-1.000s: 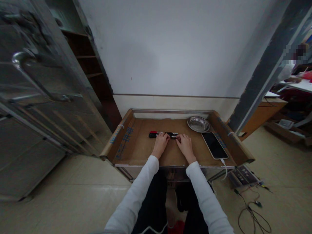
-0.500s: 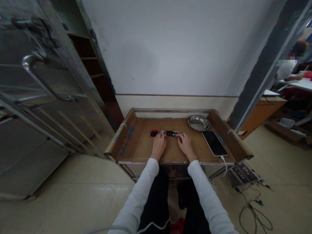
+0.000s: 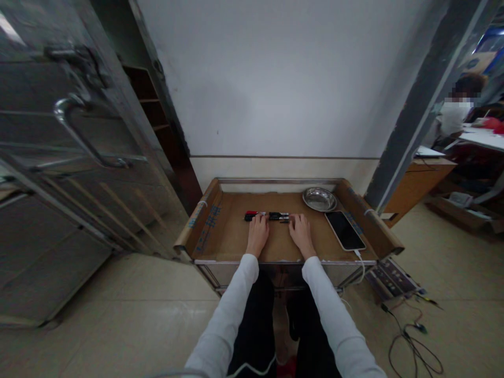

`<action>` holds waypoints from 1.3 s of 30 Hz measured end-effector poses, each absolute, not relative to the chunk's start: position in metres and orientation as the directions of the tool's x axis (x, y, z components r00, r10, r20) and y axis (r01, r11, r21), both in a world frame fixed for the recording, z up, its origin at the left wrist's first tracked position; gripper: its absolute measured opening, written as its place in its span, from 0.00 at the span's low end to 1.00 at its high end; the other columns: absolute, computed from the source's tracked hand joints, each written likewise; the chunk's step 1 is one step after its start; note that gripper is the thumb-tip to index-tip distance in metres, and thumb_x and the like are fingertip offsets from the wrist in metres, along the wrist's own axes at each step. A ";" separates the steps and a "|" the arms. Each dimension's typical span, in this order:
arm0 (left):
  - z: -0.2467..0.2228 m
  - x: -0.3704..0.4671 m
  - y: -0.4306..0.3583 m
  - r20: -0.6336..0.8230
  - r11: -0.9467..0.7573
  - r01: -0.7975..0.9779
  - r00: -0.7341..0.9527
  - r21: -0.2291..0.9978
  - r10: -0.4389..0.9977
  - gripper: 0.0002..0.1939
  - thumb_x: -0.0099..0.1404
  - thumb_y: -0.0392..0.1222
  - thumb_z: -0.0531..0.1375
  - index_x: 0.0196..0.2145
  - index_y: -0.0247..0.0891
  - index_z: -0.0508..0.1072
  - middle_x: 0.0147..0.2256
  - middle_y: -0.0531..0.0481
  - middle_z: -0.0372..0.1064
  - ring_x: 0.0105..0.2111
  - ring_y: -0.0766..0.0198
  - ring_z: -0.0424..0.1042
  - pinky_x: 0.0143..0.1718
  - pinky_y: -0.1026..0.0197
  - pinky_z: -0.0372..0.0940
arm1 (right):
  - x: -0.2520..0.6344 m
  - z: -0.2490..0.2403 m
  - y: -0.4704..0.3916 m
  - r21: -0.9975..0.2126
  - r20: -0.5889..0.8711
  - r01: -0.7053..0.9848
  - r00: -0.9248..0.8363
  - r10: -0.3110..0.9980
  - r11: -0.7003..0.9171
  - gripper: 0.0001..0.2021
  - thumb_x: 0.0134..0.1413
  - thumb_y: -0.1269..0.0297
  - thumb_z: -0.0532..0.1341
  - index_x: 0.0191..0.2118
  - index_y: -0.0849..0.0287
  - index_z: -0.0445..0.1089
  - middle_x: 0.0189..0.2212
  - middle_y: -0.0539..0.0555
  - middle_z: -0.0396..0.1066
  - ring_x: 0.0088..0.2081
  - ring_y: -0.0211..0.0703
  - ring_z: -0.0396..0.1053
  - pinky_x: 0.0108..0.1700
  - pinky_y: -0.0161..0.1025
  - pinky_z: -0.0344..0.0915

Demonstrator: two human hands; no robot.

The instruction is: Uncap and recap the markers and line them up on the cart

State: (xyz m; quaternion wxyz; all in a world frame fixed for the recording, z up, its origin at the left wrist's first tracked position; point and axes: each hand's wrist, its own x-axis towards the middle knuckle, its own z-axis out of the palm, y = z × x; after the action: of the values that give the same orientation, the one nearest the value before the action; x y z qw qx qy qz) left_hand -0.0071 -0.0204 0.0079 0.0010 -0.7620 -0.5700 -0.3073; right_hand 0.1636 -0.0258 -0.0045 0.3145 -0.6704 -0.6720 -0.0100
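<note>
Red and black marker pens (image 3: pixel 249 215) lie crosswise on a cardboard-lined cart top (image 3: pixel 232 241). To their right, end to end with them, is a second group of black marker pens (image 3: pixel 279 216). My left hand (image 3: pixel 258 235) has its bent fingers over the right part of the red and black pens, its thumb near the second group. My right hand (image 3: pixel 301 234) rests at the right end of the black pens, fingers slightly apart and nothing visible in them. The fingertips of both hands are partly hidden.
A round metal dish (image 3: pixel 319 199) stands at the back right of the cart. In front of it lies a phone (image 3: pixel 345 231) with a white cable (image 3: pixel 361 266). Raised cardboard sides edge the cart. A person (image 3: pixel 457 113) sits beyond the wall at the right.
My left fingers have moved forward over the red and black pens. My right hand has shifted slightly right, away from the black pens. The view has turned a little.
</note>
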 end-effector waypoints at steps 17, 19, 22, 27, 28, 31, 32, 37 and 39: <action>0.015 0.024 -0.015 0.542 -0.479 0.536 0.047 0.695 0.839 0.12 0.65 0.38 0.55 0.46 0.37 0.66 0.44 0.43 0.67 0.47 0.58 0.67 0.50 0.53 0.62 | 0.166 -0.011 -0.021 -0.453 0.400 0.889 0.135 0.906 0.067 0.13 0.58 0.69 0.50 0.42 0.60 0.70 0.41 0.59 0.67 0.44 0.48 0.62 0.46 0.43 0.56; 0.019 0.035 -0.011 0.515 -0.476 0.442 0.035 0.760 0.856 0.08 0.64 0.38 0.55 0.43 0.37 0.66 0.40 0.45 0.69 0.42 0.61 0.70 0.46 0.57 0.64 | 0.166 -0.011 -0.021 -0.452 0.390 0.890 0.137 0.911 0.060 0.13 0.58 0.69 0.50 0.42 0.59 0.70 0.41 0.59 0.67 0.45 0.48 0.62 0.46 0.43 0.56; 0.029 0.044 -0.004 0.497 -0.484 0.377 0.070 0.790 0.865 0.07 0.64 0.37 0.56 0.41 0.38 0.66 0.38 0.48 0.70 0.38 0.64 0.71 0.43 0.59 0.65 | 0.167 -0.011 -0.021 -0.447 0.375 0.893 0.144 0.916 0.042 0.12 0.58 0.69 0.50 0.42 0.60 0.70 0.41 0.60 0.67 0.45 0.49 0.62 0.46 0.42 0.56; 0.046 0.042 0.002 0.502 -0.469 0.363 0.005 0.805 0.865 0.06 0.62 0.37 0.57 0.39 0.37 0.66 0.35 0.49 0.70 0.34 0.65 0.71 0.40 0.60 0.65 | 0.167 -0.011 -0.021 -0.447 0.390 0.893 0.142 0.910 0.052 0.13 0.58 0.68 0.52 0.46 0.59 0.69 0.42 0.59 0.67 0.45 0.48 0.61 0.45 0.42 0.56; 0.049 0.040 0.002 0.502 -0.465 0.358 -0.015 0.810 0.864 0.06 0.62 0.37 0.57 0.38 0.37 0.67 0.34 0.50 0.70 0.34 0.65 0.71 0.39 0.61 0.65 | 0.167 -0.011 -0.021 -0.451 0.389 0.891 0.140 0.911 0.055 0.13 0.58 0.68 0.52 0.47 0.58 0.69 0.42 0.59 0.66 0.46 0.48 0.61 0.45 0.42 0.55; 0.050 0.031 0.001 0.487 -0.437 0.308 -0.108 0.845 0.867 0.04 0.61 0.38 0.58 0.36 0.37 0.67 0.32 0.50 0.69 0.33 0.66 0.70 0.38 0.62 0.65 | 0.167 -0.010 -0.022 -0.470 0.372 0.881 0.143 0.917 0.053 0.14 0.58 0.68 0.53 0.48 0.56 0.69 0.43 0.58 0.66 0.46 0.47 0.61 0.45 0.41 0.55; 0.049 0.027 0.001 0.473 -0.419 0.286 -0.156 0.862 0.867 0.05 0.61 0.38 0.58 0.36 0.37 0.67 0.32 0.50 0.69 0.33 0.66 0.70 0.38 0.62 0.65 | 0.167 -0.010 -0.022 -0.477 0.367 0.877 0.144 0.919 0.053 0.14 0.58 0.67 0.53 0.48 0.55 0.69 0.43 0.57 0.66 0.46 0.47 0.61 0.45 0.41 0.55; 0.035 0.011 0.004 0.382 -0.328 0.215 -0.309 0.920 0.871 0.07 0.60 0.39 0.58 0.37 0.36 0.67 0.35 0.48 0.70 0.34 0.65 0.71 0.39 0.61 0.66 | 0.167 -0.011 -0.021 -0.502 0.384 0.861 0.137 0.913 0.082 0.14 0.59 0.67 0.52 0.47 0.54 0.70 0.41 0.57 0.66 0.45 0.47 0.61 0.46 0.41 0.54; 0.028 0.009 0.005 0.366 -0.318 0.202 -0.282 0.926 0.887 0.09 0.60 0.37 0.58 0.39 0.36 0.67 0.37 0.47 0.71 0.36 0.65 0.71 0.40 0.60 0.66 | 0.167 -0.011 -0.021 -0.509 0.406 0.855 0.134 0.904 0.101 0.14 0.59 0.67 0.51 0.47 0.55 0.70 0.41 0.57 0.66 0.45 0.47 0.61 0.45 0.41 0.55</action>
State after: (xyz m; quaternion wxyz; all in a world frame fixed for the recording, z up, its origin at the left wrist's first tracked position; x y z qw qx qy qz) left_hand 0.0093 0.0051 0.0283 -0.2786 -0.5305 -0.5132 -0.6144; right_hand 0.1667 -0.0210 -0.0113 0.3451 -0.6694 -0.6569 0.0356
